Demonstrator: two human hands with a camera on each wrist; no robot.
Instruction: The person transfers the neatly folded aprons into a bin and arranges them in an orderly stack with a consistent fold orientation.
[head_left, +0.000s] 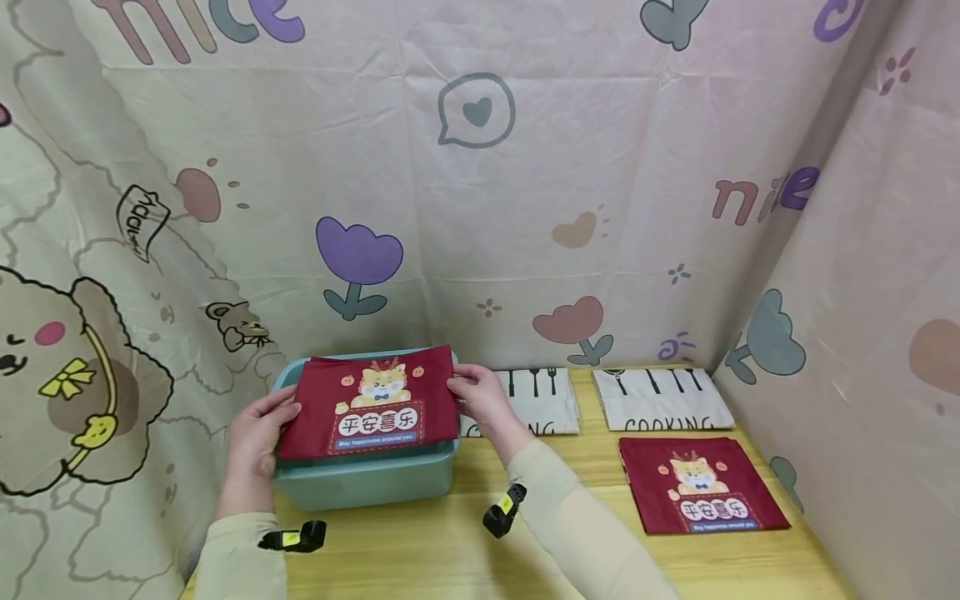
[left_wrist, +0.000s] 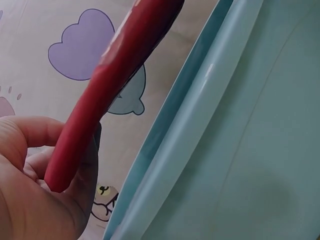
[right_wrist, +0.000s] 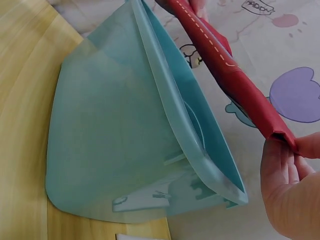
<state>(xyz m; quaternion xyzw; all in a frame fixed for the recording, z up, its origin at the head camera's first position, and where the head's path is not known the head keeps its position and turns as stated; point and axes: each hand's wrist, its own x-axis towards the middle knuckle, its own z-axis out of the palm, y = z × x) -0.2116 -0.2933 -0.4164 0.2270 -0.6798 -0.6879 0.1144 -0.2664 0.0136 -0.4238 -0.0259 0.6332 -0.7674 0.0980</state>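
Note:
A folded dark red cloth [head_left: 315, 417] with a cartoon dog print is held above a blue-green plastic bin [head_left: 367, 483]. My left hand [head_left: 255, 429] pinches its left edge and my right hand [head_left: 483, 400] its right edge. In the left wrist view, thumb and fingers close around one end of the red cloth [left_wrist: 90, 105], beside the rim of the bin [left_wrist: 200, 110]. The right wrist view shows the other hand [right_wrist: 292, 195] gripping the opposite end, with the cloth [right_wrist: 240, 87] apart from the rim. The cloth hides most of the bin's inside.
A similar folded red cloth [head_left: 701, 492] lies at the right of the wooden table [head_left: 405, 558]. Behind it is a folded white cloth [head_left: 660, 404] lettered COOKING. Another white cloth [head_left: 555, 408] lies right of the bin, partly behind my right hand. Patterned curtains [head_left: 480, 208] surround the table.

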